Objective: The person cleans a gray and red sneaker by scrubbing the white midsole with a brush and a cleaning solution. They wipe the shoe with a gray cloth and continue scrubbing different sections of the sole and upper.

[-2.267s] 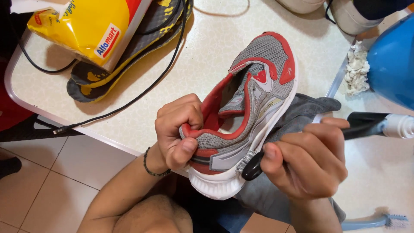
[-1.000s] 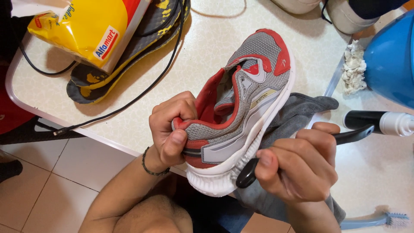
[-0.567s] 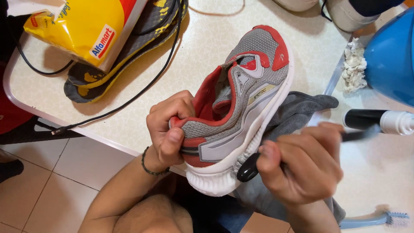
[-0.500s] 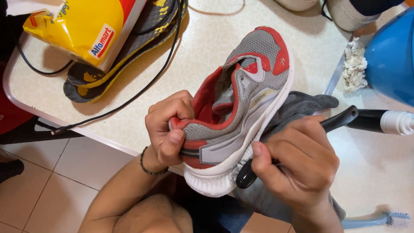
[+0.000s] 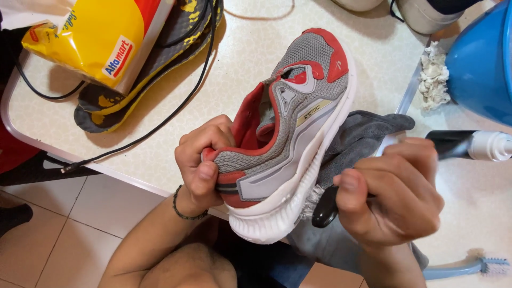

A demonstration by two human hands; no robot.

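Head view: a grey-and-red sneaker (image 5: 290, 133) is held at frame centre, its heel clamped by the left hand (image 5: 200, 162); the right hand (image 5: 392, 194) is closed on a black-handled brush (image 5: 325, 205) against the white sole. A loosened heel grip could let the sneaker drop off the worktop (image 5: 240, 48) edge.

yellow-and-red packet (image 5: 98, 40) — table's far-left corner

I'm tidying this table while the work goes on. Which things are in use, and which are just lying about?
In use:
- shoe, held at the heel by the left hand
- black brush, in the right hand, against the sole
- grey cloth under the shoe

Lying about:
- yellow bag
- insoles
- black cable
- blue toothbrush
- blue tub
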